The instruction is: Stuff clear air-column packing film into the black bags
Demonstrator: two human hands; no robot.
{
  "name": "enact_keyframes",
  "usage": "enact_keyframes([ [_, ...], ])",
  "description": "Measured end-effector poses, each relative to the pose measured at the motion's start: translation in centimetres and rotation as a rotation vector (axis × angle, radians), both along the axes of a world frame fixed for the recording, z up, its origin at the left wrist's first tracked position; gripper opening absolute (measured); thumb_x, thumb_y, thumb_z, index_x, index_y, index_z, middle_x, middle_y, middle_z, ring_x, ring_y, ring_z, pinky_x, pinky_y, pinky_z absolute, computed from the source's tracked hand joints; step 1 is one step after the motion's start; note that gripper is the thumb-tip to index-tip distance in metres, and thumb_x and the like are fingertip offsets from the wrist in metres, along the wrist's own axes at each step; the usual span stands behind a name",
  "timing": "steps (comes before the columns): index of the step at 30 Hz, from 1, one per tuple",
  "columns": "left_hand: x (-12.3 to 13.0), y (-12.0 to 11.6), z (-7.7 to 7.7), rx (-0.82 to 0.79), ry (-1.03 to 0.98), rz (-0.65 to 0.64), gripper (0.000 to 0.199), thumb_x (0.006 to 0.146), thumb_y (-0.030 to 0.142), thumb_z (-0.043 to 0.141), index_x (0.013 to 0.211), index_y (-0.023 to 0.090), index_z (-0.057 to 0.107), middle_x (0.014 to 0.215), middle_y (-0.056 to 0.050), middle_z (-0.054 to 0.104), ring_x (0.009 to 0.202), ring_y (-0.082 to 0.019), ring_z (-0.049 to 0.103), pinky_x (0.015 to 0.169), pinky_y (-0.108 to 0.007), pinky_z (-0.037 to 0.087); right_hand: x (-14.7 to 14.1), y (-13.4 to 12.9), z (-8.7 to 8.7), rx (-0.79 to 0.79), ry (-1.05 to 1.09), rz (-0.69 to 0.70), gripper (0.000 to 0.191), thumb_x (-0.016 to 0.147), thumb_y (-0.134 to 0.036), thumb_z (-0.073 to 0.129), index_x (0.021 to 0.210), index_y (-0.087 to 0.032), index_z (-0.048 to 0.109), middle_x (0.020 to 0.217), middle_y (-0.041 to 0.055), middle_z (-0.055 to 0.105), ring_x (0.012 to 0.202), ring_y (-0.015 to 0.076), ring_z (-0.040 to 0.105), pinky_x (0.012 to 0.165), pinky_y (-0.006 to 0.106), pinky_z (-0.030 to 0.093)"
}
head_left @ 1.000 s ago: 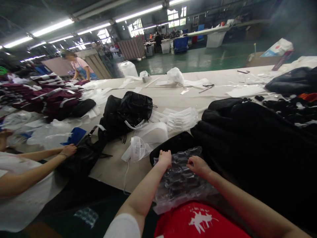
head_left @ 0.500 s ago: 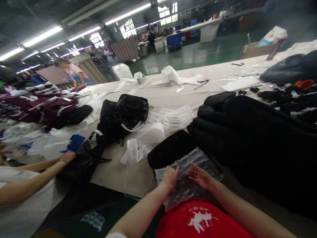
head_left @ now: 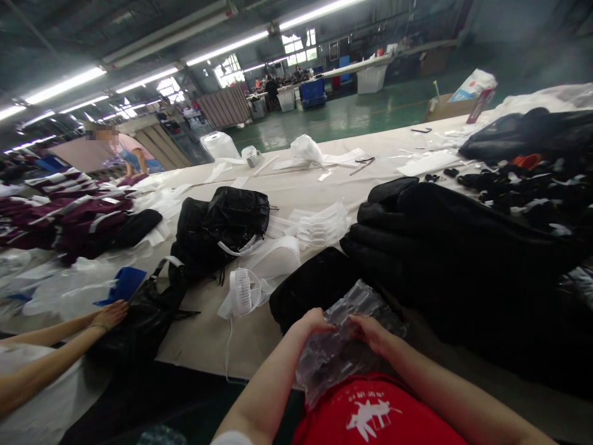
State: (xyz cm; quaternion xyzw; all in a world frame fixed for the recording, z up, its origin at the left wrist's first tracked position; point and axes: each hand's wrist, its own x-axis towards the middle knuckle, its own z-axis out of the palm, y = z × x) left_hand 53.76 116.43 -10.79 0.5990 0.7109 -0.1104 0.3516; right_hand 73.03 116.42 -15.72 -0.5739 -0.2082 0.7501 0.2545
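A clear plastic air-cushion sheet [head_left: 343,352] lies crumpled against the front of my red shirt, at the table's near edge. My left hand [head_left: 319,322] grips its left part, fingers closed and partly tucked under the plastic. On the right part, my right hand [head_left: 368,330] has its fingers closed on the same sheet. Just beyond my hands is a flat black padded piece [head_left: 315,284]. A large heap of black bags [head_left: 445,247] rises to the right of it.
A small white fan [head_left: 241,292] with a cord stands left of my hands. Behind it are a black backpack [head_left: 222,228] and stacked white sheets [head_left: 322,225]. At left, a co-worker's hands [head_left: 111,315] touch another black bag [head_left: 139,321].
My hands have gone from loosely spread over the plastic to closed on it, and the sheet is more bunched up. The view has shifted slightly to the right.
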Motion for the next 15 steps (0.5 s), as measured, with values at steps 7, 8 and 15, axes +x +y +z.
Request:
enact_keyframes([
  [7, -1.3, -0.3, -0.3, -0.061, -0.192, 0.103, 0.062, 0.064, 0.062, 0.07, 0.105, 0.016, 0.067, 0.101, -0.005, 0.072, 0.089, -0.021, 0.068, 0.064, -0.022, 0.049, 1.4, -0.8, 0.7, 0.048, 0.051, 0.038, 0.011, 0.082, -0.024, 0.064, 0.091, -0.017, 0.065, 0.079, 0.0, 0.068, 0.069, 0.0125, 0.062, 0.06, 0.022, 0.047],
  [8, -1.4, -0.2, 0.0, -0.048, -0.224, 0.126, 0.063, 0.063, 0.062, 0.07, 0.105, 0.015, 0.067, 0.103, -0.006, 0.072, 0.092, -0.022, 0.067, 0.066, -0.023, 0.05, 1.4, -0.7, 0.9, 0.047, 0.064, 0.03, 0.012, 0.083, -0.025, 0.064, 0.092, -0.017, 0.065, 0.079, -0.0003, 0.068, 0.068, 0.0121, 0.061, 0.06, 0.022, 0.047],
  [15, 1.2, -1.4, 2.4, 0.239, -0.104, -0.037, 0.127, 0.047, 0.064, 0.077, 0.15, 0.012, 0.022, 0.151, -0.019, 0.034, 0.137, -0.033, 0.035, 0.113, -0.037, 0.03, 1.3, 0.6, 3.6, 0.074, 0.125, -0.033, 0.016, 0.086, -0.029, 0.063, 0.093, -0.016, 0.061, 0.08, 0.0009, 0.067, 0.065, 0.0113, 0.06, 0.058, 0.021, 0.046],
])
